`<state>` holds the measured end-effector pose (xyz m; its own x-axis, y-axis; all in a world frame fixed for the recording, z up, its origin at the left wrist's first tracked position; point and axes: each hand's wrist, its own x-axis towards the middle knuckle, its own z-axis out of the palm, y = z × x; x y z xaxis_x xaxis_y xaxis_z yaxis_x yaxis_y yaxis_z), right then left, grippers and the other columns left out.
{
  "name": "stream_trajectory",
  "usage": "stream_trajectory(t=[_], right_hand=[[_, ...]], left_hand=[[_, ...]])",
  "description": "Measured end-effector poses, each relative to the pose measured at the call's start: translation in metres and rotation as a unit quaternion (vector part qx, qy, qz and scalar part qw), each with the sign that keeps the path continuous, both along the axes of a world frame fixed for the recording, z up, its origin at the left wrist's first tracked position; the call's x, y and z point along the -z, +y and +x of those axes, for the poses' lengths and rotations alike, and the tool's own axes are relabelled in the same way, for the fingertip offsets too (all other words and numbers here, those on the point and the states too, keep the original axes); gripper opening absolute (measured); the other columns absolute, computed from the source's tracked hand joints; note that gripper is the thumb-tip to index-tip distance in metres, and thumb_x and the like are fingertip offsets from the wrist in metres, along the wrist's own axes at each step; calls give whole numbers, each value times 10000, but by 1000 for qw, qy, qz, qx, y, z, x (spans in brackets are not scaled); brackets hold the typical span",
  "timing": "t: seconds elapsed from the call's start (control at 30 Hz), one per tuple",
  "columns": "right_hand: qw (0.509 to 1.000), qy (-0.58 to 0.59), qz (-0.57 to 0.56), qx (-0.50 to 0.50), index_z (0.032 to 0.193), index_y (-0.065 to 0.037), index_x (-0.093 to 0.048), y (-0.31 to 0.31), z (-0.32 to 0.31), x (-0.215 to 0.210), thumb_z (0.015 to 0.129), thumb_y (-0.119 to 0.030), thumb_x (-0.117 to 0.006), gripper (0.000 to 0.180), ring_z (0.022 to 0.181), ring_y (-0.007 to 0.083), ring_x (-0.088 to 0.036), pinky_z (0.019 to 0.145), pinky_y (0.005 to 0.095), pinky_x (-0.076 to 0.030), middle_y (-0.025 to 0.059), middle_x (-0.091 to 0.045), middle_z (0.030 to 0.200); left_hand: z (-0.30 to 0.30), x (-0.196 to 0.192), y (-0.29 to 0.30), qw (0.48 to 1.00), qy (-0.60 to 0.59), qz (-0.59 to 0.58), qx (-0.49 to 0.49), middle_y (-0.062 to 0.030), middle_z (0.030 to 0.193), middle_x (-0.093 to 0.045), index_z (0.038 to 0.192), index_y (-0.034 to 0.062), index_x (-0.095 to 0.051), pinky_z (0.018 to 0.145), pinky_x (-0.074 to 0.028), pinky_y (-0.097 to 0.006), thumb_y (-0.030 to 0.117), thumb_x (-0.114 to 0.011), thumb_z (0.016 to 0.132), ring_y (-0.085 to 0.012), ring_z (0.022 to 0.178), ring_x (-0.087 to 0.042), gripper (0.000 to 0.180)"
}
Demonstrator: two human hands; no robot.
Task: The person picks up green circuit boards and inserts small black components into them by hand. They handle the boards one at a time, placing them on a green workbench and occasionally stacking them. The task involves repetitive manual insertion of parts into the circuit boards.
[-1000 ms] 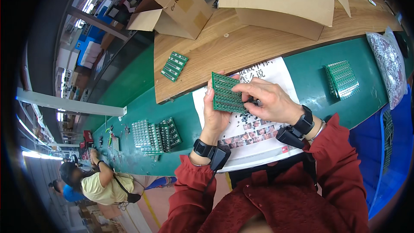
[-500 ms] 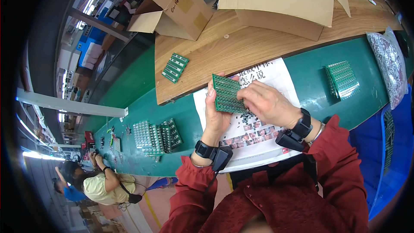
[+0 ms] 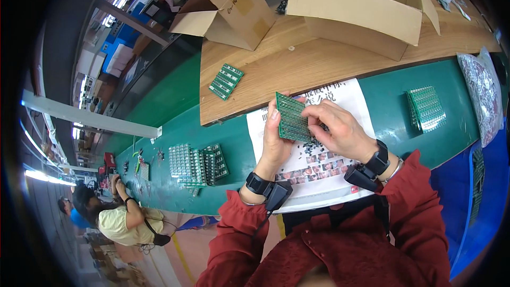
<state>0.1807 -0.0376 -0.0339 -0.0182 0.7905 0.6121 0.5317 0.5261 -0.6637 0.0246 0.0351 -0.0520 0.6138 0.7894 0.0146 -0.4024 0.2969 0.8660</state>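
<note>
A green circuit board panel (image 3: 292,118), covered with rows of small parts, is held up and tilted above a printed sheet of paper (image 3: 303,195). My left hand (image 3: 274,141) grips it by its left and lower edges, thumb along the near side. With bent fingers, my right hand (image 3: 340,129) reaches to the right side of the panel's face. Its fingertips are drawn together there, and whatever they pinch is too small or hidden to name. Beneath the panel, small black pieces (image 3: 308,150) lie scattered on the paper, partly covered by my right hand.
Stacked circuit panels (image 3: 186,165) lie on the green table at left, with another stack (image 3: 426,109) at right. A single panel (image 3: 227,81) rests on the raised wooden board (image 3: 297,72), behind it two cardboard boxes (image 3: 356,13). A plastic bag (image 3: 481,95), a blue bin (image 3: 451,202) and a co-worker (image 3: 119,223) flank me.
The whole view has shifted slightly. My left hand keeps its hold on the panel. My right fingers have changed their bend at its face, and more black pieces show below it.
</note>
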Motion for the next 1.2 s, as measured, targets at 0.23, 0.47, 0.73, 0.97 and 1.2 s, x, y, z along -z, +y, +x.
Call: stream_trajectory(t=[0.23, 0.47, 0.73, 0.97, 1.2], right_hand=[[1000, -6, 19, 1, 1123, -75, -540, 1, -9, -3, 706, 40, -658, 448, 765, 263, -588, 668, 373, -503, 83, -570, 805], [994, -71, 70, 44, 1013, -41, -533, 1, -16, -4, 698, 71, -648, 354, 699, 285, -560, 606, 371, -475, 96, -547, 780], [1000, 7, 21, 21, 1022, -24, -533, -1, -2, -5, 717, 88, -611, 334, 751, 287, -560, 675, 379, -474, 109, -549, 805], [998, 22, 60, -13, 1117, -30, -547, 2, -11, -6, 706, 82, -660, 442, 743, 233, -584, 665, 332, -485, 85, -585, 802], [995, -51, 82, 26, 1069, -34, -547, 2, -16, -5, 687, 75, -656, 413, 732, 276, -569, 665, 371, -492, 95, -562, 793]], left_hand=[[3, 3, -2, 1000, 2, 19, 15, -166, 1258, -479, 1338, 90, -306, 923, -458, -358, 450, -468, 885, -246, 1110, -525, 601], [2, 1, -2, 999, 27, 25, -4, -168, 1263, -480, 1324, 99, -319, 920, -444, -351, 468, -474, 873, -241, 1112, -519, 602], [1, -6, -5, 1000, 28, 2, 2, -180, 1265, -476, 1315, 106, -315, 954, -434, -392, 488, -483, 862, -260, 1134, -509, 616], [4, 0, -6, 999, 31, 39, 1, -183, 1265, -468, 1318, 82, -314, 988, -404, -382, 468, -484, 880, -263, 1151, -494, 608], [2, 0, -4, 997, 58, 56, -5, -184, 1272, -468, 1324, 83, -314, 980, -411, -375, 450, -483, 879, -259, 1154, -496, 601]])
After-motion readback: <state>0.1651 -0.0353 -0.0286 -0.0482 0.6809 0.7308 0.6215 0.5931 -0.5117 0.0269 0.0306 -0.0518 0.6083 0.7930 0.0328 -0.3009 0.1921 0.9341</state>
